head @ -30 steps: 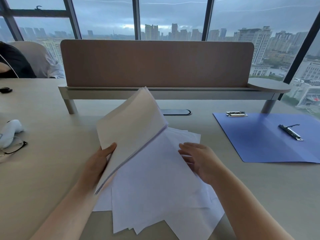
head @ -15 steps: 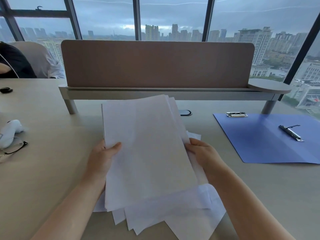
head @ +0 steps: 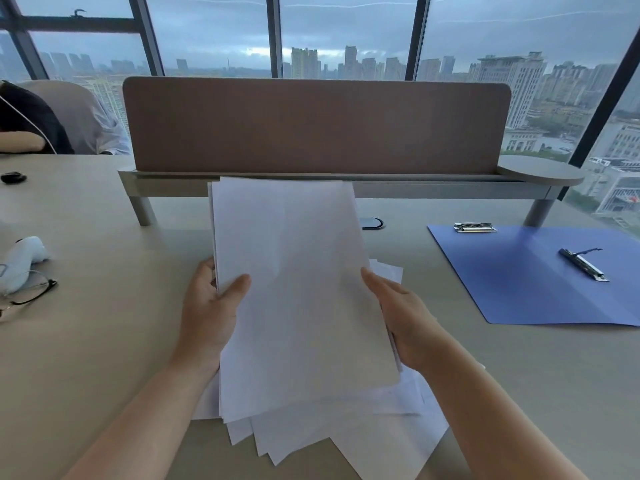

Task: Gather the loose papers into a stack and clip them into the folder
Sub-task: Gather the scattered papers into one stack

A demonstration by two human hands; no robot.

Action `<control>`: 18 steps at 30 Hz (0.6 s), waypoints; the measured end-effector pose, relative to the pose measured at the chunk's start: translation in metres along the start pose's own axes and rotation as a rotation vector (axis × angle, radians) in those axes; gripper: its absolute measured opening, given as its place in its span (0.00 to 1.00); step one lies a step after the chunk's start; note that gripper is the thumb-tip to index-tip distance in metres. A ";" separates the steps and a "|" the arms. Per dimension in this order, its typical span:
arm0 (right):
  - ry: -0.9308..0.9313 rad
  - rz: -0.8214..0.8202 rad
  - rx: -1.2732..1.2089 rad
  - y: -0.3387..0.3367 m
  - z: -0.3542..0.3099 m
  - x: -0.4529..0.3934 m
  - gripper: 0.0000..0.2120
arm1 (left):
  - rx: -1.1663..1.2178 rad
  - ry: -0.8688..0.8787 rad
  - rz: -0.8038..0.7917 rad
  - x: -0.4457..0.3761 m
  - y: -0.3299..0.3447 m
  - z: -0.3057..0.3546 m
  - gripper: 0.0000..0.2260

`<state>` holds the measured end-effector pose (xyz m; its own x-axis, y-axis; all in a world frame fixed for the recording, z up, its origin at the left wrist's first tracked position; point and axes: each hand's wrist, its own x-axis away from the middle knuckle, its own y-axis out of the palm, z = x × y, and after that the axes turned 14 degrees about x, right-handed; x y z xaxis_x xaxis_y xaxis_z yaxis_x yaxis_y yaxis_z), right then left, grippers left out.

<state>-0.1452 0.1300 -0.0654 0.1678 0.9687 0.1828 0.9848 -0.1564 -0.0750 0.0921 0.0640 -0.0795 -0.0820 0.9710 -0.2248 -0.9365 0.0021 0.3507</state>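
Beige tabletop [head: 104, 341] fills the view, with a brown divider panel [head: 311, 126] standing on a grey rail at twelve o'clock. White papers [head: 298, 289] sit at the centre: a squared-up bundle is tilted up toward the camera, its far edge reaching the rail, while more loose sheets [head: 346, 438] fan out flat beneath it toward six o'clock. At three o'clock, well apart from the papers, a blue folder [head: 519, 289] lies open and flat on the table.

Left hand [head: 207, 306] grips the bundle's left edge, thumb curled over the front face. Right hand [head: 398, 317] holds the right edge, thumb on top and fingers hidden behind the sheets.

A long metal clip [head: 583, 265] lies on the folder's inner face, and a second, shorter clip [head: 474, 227] sits at its far left corner. At nine o'clock a white object [head: 24, 258] rests beside a pair of glasses [head: 31, 292]. A small dark item [head: 13, 177] lies toward ten o'clock.
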 end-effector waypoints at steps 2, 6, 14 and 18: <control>-0.113 0.038 0.023 0.002 -0.003 -0.001 0.08 | 0.023 0.099 -0.012 0.001 0.009 0.012 0.23; -0.345 0.107 -0.019 0.001 -0.026 0.001 0.08 | 0.042 0.344 -0.097 -0.003 0.029 0.048 0.31; -0.354 0.122 -0.035 -0.003 -0.013 0.009 0.12 | 0.150 0.024 -0.182 0.009 0.028 0.039 0.11; -0.272 0.107 0.009 0.005 0.004 0.012 0.11 | 0.122 -0.181 -0.196 0.021 0.024 0.021 0.06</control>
<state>-0.1384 0.1415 -0.0678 0.2515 0.9631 -0.0959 0.9615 -0.2600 -0.0889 0.0755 0.0895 -0.0564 0.1686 0.9761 -0.1372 -0.8795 0.2118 0.4262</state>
